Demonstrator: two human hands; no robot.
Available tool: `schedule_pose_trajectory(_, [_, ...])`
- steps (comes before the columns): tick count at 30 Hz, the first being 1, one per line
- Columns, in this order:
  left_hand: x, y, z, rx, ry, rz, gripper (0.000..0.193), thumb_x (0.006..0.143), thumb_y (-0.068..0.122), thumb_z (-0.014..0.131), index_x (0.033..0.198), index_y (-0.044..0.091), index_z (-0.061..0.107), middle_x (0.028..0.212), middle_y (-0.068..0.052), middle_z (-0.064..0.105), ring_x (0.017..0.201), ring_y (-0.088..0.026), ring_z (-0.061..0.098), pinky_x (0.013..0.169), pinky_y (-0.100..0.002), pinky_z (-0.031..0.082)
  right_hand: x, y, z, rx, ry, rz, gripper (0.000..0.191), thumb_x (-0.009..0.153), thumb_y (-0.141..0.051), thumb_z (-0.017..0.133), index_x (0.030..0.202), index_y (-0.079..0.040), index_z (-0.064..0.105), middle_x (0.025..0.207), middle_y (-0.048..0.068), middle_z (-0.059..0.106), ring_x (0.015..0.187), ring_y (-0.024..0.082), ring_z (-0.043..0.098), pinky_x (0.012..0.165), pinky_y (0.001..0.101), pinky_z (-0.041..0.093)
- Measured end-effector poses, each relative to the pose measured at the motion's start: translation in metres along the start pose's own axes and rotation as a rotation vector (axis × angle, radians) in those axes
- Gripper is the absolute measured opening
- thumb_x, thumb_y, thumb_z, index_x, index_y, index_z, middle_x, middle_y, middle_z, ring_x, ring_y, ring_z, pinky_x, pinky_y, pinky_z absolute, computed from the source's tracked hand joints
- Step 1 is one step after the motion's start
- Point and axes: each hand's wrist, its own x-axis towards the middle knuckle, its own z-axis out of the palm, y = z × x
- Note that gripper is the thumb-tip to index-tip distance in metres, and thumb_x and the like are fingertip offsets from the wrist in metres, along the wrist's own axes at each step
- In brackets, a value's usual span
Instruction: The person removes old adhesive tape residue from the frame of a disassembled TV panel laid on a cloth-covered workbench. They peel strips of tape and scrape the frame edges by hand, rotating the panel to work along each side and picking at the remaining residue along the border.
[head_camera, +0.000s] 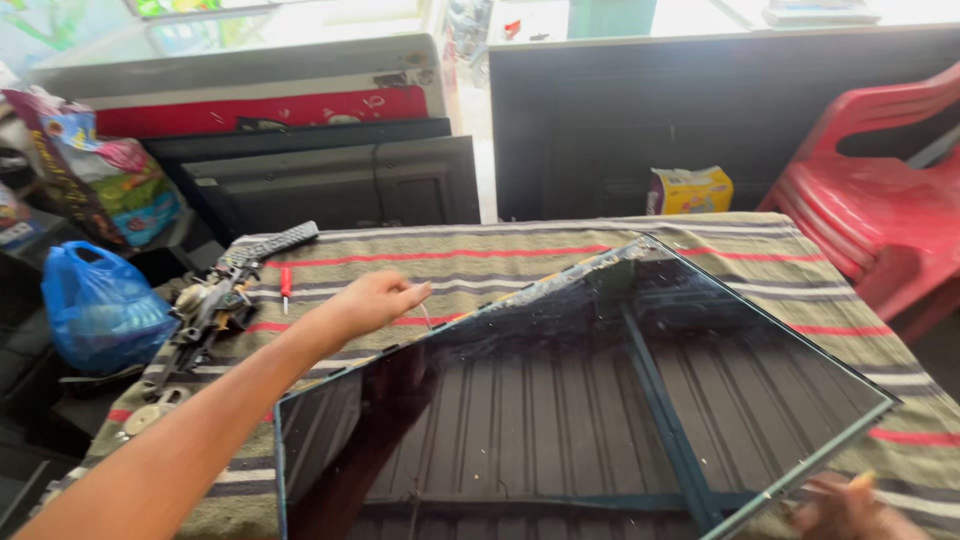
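Glossy black glass fills the near part of the view: a large flat screen panel (590, 420) lies on the striped cloth (480, 250) that covers the desk, mirroring a ribbed ceiling. Its long axis runs from the near left corner toward the far right, so one corner points away toward the far edge of the desk and another toward the right. At the lower right, the right hand (850, 510) sits at the panel's near edge, blurred; whether it grips the edge or how far it is open cannot be told. Farther out, the left hand (375, 300) reaches across to the panel's far left edge, fingers loosely curled with fingertips pinched near the rim, holding nothing that can be made out. Just beyond it a small red screwdriver (286, 287) lies on the cloth, and left of that a remote control (280, 243) and a heap of metal parts (205, 310). Off the desk are a blue plastic bag (95, 305), dark screen panels leaning upright (330, 180), and stacked red plastic chairs (880, 210) at the right.
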Motion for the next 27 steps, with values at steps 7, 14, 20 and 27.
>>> schedule_pose_trajectory(7, [0.06,0.028,0.053,-0.094,-0.306,-0.082,0.064,0.092,0.069,0.051,0.112,0.011,0.071,0.103,-0.005,0.068,0.097,-0.02,0.063,0.085,-0.039,0.051,-0.024,0.071,0.037,0.132,-0.02,0.048,0.044,0.094,-0.045,0.062,0.105,-0.003,0.073,0.084,0.009,0.072,0.068,0.017,0.063,0.063,0.0338,0.049])
schedule_pose_trajectory(14, [0.067,0.04,0.071,-0.156,-0.493,-0.086,0.071,0.094,0.072,0.051,0.124,0.011,0.074,0.112,-0.016,0.068,0.101,-0.024,0.06,0.084,-0.044,0.05,-0.034,0.082,0.048,0.151,-0.024,0.014,0.04,0.092,-0.04,0.066,0.1,-0.002,0.072,0.079,0.01,0.07,0.064,0.018,0.062,0.06,0.0335,0.048])
schedule_pose_trajectory(20, [0.07,0.051,0.073,-0.185,-0.529,-0.156,0.056,0.097,0.059,0.052,0.122,0.013,0.07,0.115,-0.011,0.07,0.106,-0.018,0.067,0.089,-0.041,0.054,-0.042,0.089,0.071,0.188,-0.043,0.029,0.037,0.09,-0.036,0.07,0.095,0.0,0.072,0.075,0.011,0.069,0.061,0.018,0.061,0.058,0.0332,0.047])
schedule_pose_trajectory(27, [0.07,0.059,0.074,-0.221,-0.55,-0.196,0.051,0.099,0.052,0.051,0.121,0.01,0.071,0.117,-0.011,0.073,0.106,-0.02,0.069,0.089,-0.04,0.055,-0.044,0.091,0.081,0.208,-0.062,0.014,0.034,0.088,-0.032,0.074,0.09,0.002,0.072,0.07,0.012,0.068,0.057,0.019,0.06,0.055,0.0329,0.045])
